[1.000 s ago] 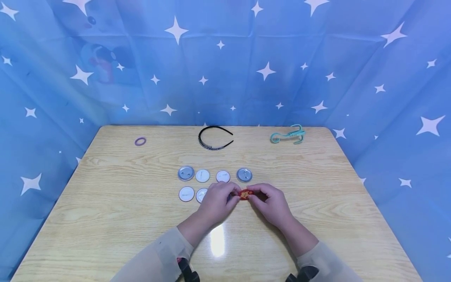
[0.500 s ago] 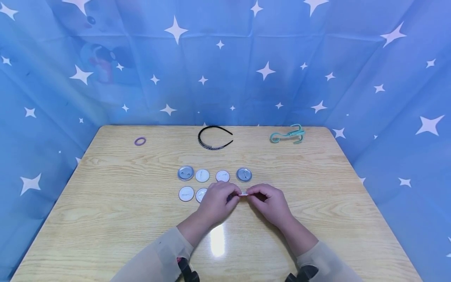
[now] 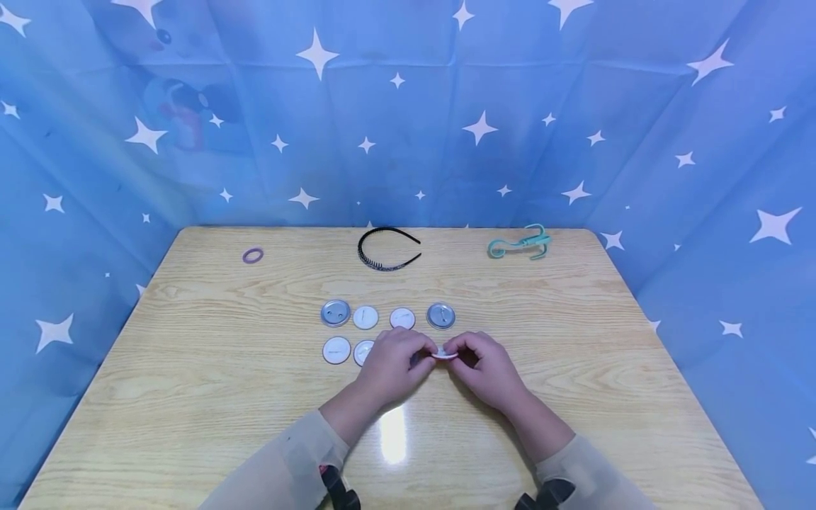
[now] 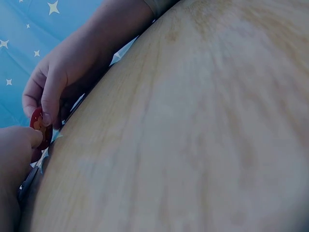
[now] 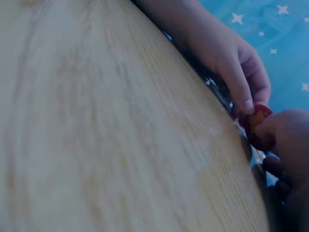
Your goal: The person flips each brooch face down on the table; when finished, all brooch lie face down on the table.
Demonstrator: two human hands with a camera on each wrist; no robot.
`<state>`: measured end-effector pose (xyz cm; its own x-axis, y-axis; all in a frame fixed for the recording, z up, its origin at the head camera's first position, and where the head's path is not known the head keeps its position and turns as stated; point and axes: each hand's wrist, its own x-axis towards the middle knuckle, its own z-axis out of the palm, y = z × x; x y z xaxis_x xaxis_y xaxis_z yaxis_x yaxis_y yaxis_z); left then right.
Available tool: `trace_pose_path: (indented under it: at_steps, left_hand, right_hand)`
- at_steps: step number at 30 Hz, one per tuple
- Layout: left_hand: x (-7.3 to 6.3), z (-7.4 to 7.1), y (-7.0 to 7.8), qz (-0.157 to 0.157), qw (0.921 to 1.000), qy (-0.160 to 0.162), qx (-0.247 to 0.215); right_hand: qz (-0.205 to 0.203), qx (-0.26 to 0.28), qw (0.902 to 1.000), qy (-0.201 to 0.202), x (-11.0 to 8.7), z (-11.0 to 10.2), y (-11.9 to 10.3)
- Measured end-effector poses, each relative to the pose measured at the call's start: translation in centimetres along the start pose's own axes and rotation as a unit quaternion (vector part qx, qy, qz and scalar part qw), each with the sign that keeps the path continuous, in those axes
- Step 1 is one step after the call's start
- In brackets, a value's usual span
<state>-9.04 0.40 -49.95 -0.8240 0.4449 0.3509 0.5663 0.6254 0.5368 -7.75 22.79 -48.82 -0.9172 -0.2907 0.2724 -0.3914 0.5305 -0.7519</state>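
Between my two hands a round pin badge (image 3: 445,355) is held at its edges, its white back tipped upward in the head view. Its red front with an orange figure shows in the left wrist view, where the badge (image 4: 42,129) stands nearly on edge. My left hand (image 3: 397,365) pinches the left side with thumb and fingers. On the right side, my right hand (image 3: 487,368) pinches it the same way. Just beyond the hands lies a silver-backed badge (image 3: 441,316). A white-backed badge (image 3: 364,351) is partly covered by my left hand.
More badges lie pin side up, among them a silver one (image 3: 335,312) and white ones (image 3: 366,317). Along the far side of the wooden table (image 3: 191,397) are a purple ring (image 3: 253,255), a black headband (image 3: 372,262) and a turquoise hook-ended item (image 3: 519,244).
The badge has been tipped over between my fingers: its red front faced up a second ago, then its edge, and now its white back shows. Both hands have stayed almost in place.
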Motion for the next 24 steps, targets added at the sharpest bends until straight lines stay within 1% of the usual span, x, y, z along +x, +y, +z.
trace_pose_path:
  at_steps: [3,9,11,14,18,24]
  left_hand:
    - [-0.03,-0.09,0.08,-0.001,1.0,-0.006,0.002]
    - [0.02,-0.15,0.18,-0.01,0.9997,-0.022,0.005]
    - [0.04,-0.12,0.14,-0.012,0.9996,-0.026,0.007]
    - [0.08,-0.07,0.09,-0.009,0.9995,-0.029,0.009]
    - [0.04,-0.11,0.06,-0.002,0.9995,-0.029,0.014]
    - [-0.04,-0.16,0.09,0.0,0.9992,-0.036,0.019]
  right_hand:
    - [-0.011,-0.008,0.9999,-0.003,-0.04,0.01,0.12]
    - [-0.082,-0.028,0.9961,-0.015,0.16,-0.03,0.68]
    - [-0.093,-0.034,0.9949,-0.02,0.18,-0.05,0.8]
    - [-0.097,-0.042,0.9941,-0.026,0.17,-0.06,0.83]
    - [-0.082,-0.051,0.9948,-0.034,0.14,-0.1,0.61]
    - [-0.079,-0.056,0.9946,-0.037,0.1,-0.19,0.26]
